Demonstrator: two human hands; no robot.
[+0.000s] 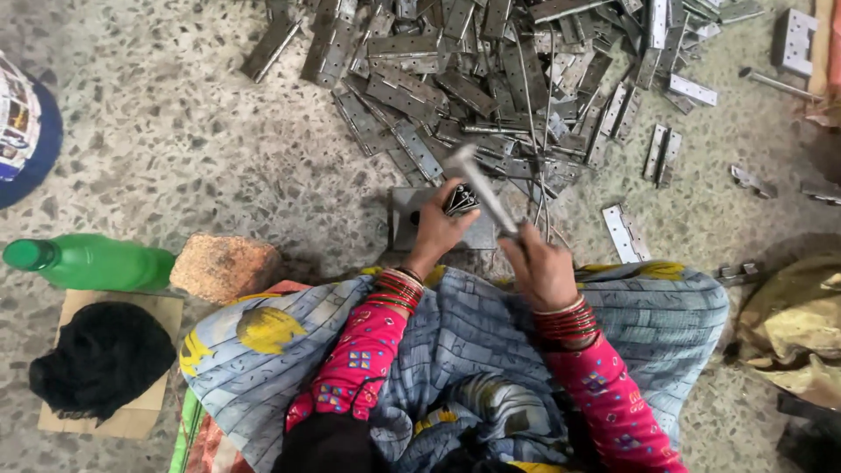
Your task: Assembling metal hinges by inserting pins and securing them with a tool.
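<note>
Lap cloth [491, 324]: blue patterned fabric lying nearest, spreading over the knees
Hinge pile [491, 79]: stiff, likely heavy steel, sharp-edged, lying on the floor [175, 149]
Hammer [480, 188]: right hand [541, 271] clenching its handle low
Hinge piece [461, 200]: left hand [438, 229] pinching it by the edges on the metal block [405, 219]

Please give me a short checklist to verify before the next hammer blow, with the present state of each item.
1. Right hand grips the hammer: ok.
2. Left hand steadies the hinge on the metal block: ok.
3. Left fingers clear of the strike spot: not ok, they lie beside it.
4. Hammer raised above the hinge: ok.
5. Pin seated in the hinge: cannot tell.
6. Hinge pile within reach: ok.
</note>
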